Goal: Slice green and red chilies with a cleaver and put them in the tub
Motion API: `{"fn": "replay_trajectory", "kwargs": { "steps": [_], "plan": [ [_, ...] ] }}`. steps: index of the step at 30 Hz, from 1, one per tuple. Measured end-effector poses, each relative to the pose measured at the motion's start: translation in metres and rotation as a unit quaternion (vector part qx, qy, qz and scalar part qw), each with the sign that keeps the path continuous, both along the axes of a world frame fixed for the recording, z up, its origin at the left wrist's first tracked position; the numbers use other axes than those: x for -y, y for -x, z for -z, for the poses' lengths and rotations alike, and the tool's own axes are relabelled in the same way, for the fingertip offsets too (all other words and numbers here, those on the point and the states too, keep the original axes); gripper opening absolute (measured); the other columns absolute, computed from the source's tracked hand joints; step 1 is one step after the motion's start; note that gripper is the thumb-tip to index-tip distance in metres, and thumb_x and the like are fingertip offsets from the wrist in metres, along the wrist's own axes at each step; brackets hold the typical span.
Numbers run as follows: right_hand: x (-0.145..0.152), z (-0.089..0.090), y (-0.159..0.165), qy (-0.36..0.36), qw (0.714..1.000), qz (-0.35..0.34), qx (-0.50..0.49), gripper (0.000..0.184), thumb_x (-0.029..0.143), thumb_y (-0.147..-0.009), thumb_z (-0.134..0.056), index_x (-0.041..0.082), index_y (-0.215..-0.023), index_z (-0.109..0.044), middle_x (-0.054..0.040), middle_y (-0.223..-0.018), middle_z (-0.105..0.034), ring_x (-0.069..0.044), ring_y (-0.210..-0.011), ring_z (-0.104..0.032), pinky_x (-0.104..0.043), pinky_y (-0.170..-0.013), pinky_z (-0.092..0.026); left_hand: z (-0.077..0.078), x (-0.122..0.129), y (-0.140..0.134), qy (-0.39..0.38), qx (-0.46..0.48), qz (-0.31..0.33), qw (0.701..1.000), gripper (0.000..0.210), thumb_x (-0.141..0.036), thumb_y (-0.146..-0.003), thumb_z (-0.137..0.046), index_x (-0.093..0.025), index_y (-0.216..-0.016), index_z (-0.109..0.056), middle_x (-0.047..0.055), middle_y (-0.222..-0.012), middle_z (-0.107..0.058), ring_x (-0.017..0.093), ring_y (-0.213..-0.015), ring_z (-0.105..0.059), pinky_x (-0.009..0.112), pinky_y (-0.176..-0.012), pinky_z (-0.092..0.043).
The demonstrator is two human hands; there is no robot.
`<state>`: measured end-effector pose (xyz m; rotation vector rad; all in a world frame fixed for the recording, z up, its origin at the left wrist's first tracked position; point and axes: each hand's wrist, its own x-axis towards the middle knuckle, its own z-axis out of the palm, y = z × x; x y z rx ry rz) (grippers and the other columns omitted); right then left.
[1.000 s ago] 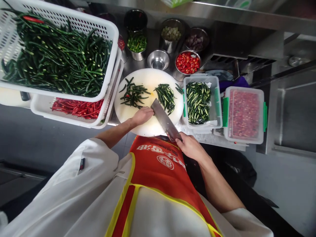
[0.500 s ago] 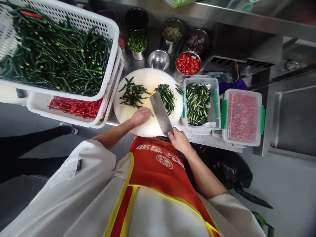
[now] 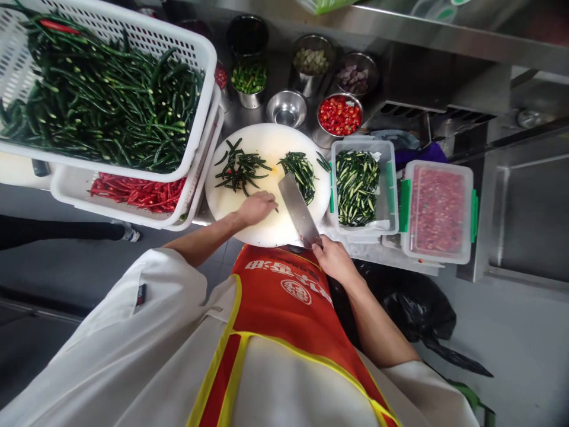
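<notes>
Crate: heaped green peppers, left of board, likely for easy reach.
Board: round, directly in front of the person.
Tub: cut strips inside, just right of board.
Knife: blade slanted over board, near cut pile; whole-looking pile sits apart, probably to avoid mixing.
Right hand: grip closed round knife handle, presumably for control.
Left hand: narrow grip, seemingly steadying a pepper.
Pepper: over board, only tip showing.

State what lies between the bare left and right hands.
In the head view: a stretch of round white cutting board, then the rectangular-bladed steel cleaver held in the right hand.
</notes>
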<state>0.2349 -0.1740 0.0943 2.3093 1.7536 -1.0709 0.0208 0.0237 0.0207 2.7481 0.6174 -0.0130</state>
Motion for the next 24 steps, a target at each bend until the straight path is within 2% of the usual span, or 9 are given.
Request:
{"fn": "replay_trajectory", "kwargs": {
  "steps": [2, 5, 7, 16, 19, 24],
  "plan": [
    [-0.001, -0.003, 0.002, 0.000, 1.000, -0.016, 0.012, 0.023, 0.030, -0.099, -0.039, 0.016, -0.099, -0.058, -0.0120, -0.092, -0.073, -0.023, -0.086, -0.068, -0.029, -0.070, -0.035, 0.007, 0.017, -0.002, 0.017, 0.046, 0.018, 0.999, 0.029, -0.020, -0.097, -0.043, -0.017, -0.105, -0.071, 0.008, -0.106, -0.066, 0.020, -0.096, -0.056, 0.033, -0.086, -0.047],
    [-0.001, -0.009, 0.005, 0.020, 0.999, -0.042, 0.018, 0.024, 0.028, -0.099, -0.038, 0.016, -0.101, -0.058, -0.0121, -0.092, -0.073, -0.023, -0.085, -0.068, -0.029, -0.071, -0.035, 0.017, 0.027, 0.002, 0.014, 0.111, -0.033, 0.993, 0.027, -0.021, -0.098, -0.045, -0.015, -0.106, -0.069, 0.009, -0.107, -0.065, 0.020, -0.097, -0.056, 0.033, -0.090, -0.048],
    [-0.001, -0.013, 0.007, 0.034, 0.998, -0.050, 0.022, 0.024, 0.028, -0.099, -0.038, 0.016, -0.101, -0.058, -0.0123, -0.091, -0.073, -0.023, -0.086, -0.068, -0.029, -0.071, -0.035, 0.023, 0.025, 0.006, 0.012, 0.140, -0.060, 0.988, 0.026, -0.023, -0.098, -0.046, -0.015, -0.103, -0.070, 0.010, -0.105, -0.065, 0.020, -0.096, -0.056, 0.034, -0.090, -0.049],
    [-0.003, -0.038, -0.006, 0.060, 0.994, -0.088, 0.002, 0.025, 0.031, -0.100, -0.038, 0.017, -0.099, -0.058, -0.0105, -0.090, -0.072, -0.023, -0.086, -0.067, -0.029, -0.069, -0.034, 0.034, 0.015, 0.009, 0.023, 0.184, -0.032, 0.982, 0.026, -0.022, -0.099, -0.045, -0.015, -0.095, -0.070, 0.009, -0.103, -0.067, 0.018, -0.094, -0.059, 0.034, -0.089, -0.050],
    [-0.006, -0.033, 0.001, 0.070, 0.993, -0.092, 0.006, 0.025, 0.029, -0.100, -0.037, 0.015, -0.101, -0.058, -0.0120, -0.090, -0.072, -0.024, -0.086, -0.068, -0.029, -0.070, -0.036, 0.038, 0.014, 0.010, 0.031, 0.188, -0.030, 0.981, 0.026, -0.022, -0.099, -0.045, -0.016, -0.096, -0.070, 0.009, -0.103, -0.068, 0.018, -0.096, -0.060, 0.034, -0.090, -0.050],
    [-0.026, -0.005, 0.024, 0.050, 0.995, -0.077, 0.025, 0.026, 0.028, -0.100, -0.036, 0.014, -0.106, -0.056, -0.0142, -0.093, -0.073, -0.025, -0.089, -0.068, -0.030, -0.073, -0.038, 0.037, 0.015, 0.009, 0.031, 0.192, -0.027, 0.980, 0.026, -0.024, -0.099, -0.045, -0.016, -0.096, -0.070, 0.009, -0.103, -0.068, 0.018, -0.095, -0.061, 0.034, -0.090, -0.052]
  ]
}}
